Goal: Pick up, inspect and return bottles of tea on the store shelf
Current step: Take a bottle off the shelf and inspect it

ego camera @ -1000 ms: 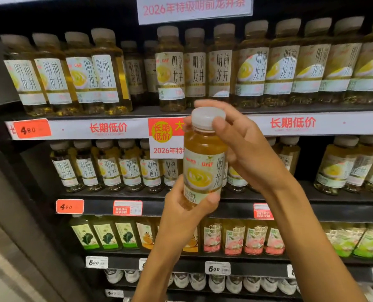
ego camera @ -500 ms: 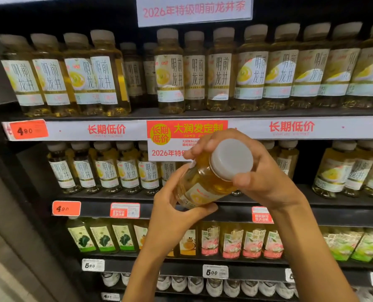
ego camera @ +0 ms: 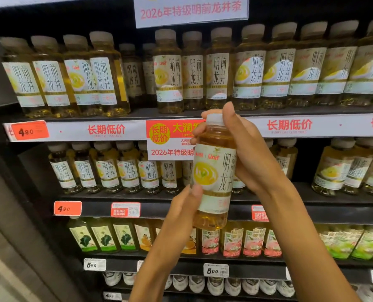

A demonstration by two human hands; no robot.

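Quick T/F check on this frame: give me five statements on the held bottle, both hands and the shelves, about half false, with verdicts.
1. The held bottle is upright, with its white cap on. True.
2. The right hand grips the upper part of the bottle, fingers wrapped round near the cap. True.
3. The left hand hangs idle, away from the bottle. False: it holds the bottle's lower part, thumb on the label.
4. The orange price tag on the top shelf's edge reads 9.90. False: it reads 4.90.
5. The top shelf holds bottles with the same label as the held one. True.
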